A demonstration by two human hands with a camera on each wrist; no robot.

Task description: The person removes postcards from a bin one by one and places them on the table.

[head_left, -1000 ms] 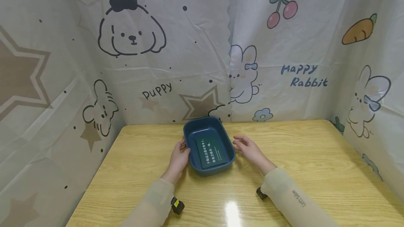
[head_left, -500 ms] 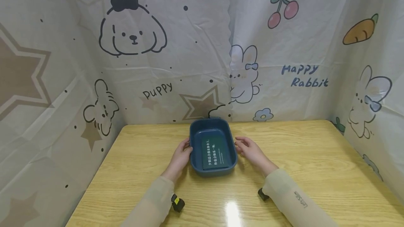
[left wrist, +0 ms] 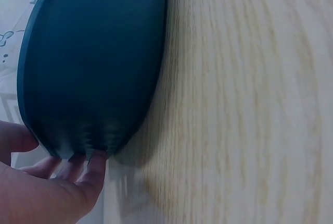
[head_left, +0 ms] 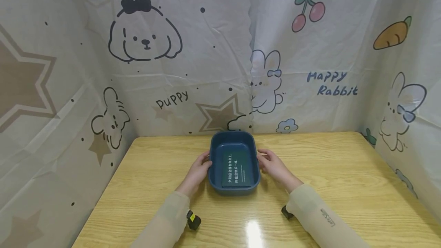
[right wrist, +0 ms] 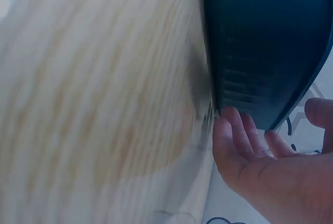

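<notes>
A deep blue rectangular plastic box point(head_left: 234, 191) rests on the wooden table, with its open top facing up. A dark green booklet point(head_left: 237, 171) with white printed lines lies flat inside it. My left hand point(head_left: 198, 171) is at the box's left side; in the left wrist view its fingers point(left wrist: 93, 174) touch the outer wall and the thumb is right at the rim. My right hand point(head_left: 275, 167) is at the opposite side. In the right wrist view its relaxed fingertips point(right wrist: 229, 117) meet the lower outer wall, while the thumb point(right wrist: 317, 112) stands apart.
The yellow wood-grain table point(head_left: 327, 163) extends on both sides of the box. Behind it hangs a pale curtain point(head_left: 206, 68) with cartoon prints, close to the box's far end. More curtain encloses the left and right sides.
The box has turned to sit straighter and has slid slightly right and toward me. My left hand has moved a little right with it; the right hand is almost where it was.
</notes>
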